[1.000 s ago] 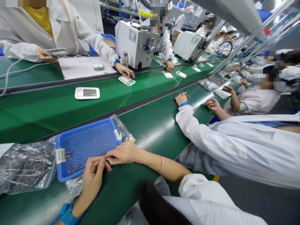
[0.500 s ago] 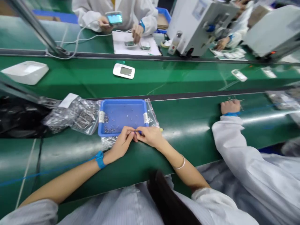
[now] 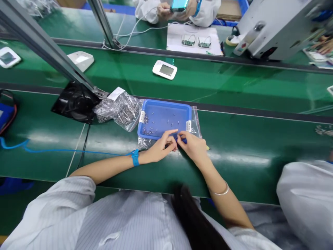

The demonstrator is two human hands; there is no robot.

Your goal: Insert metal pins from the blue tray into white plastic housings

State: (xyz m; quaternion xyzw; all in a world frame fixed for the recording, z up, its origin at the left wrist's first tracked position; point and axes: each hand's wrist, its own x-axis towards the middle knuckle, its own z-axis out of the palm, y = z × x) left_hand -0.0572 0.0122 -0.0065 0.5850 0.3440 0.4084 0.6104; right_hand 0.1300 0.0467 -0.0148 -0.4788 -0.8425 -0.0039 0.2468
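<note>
A glossy green workbench (image 3: pixel 260 152) ran across the foreground, catching white glare from overhead light. Beyond a dark dividing strip (image 3: pixel 260 116) lay a green conveyor belt (image 3: pixel 234 83), then another bench. A grey metal frame post (image 3: pixel 47 52) slanted across the upper left.

Head camera looks steeply down, close over the green workbench (image 3: pixel 234 156).
</note>
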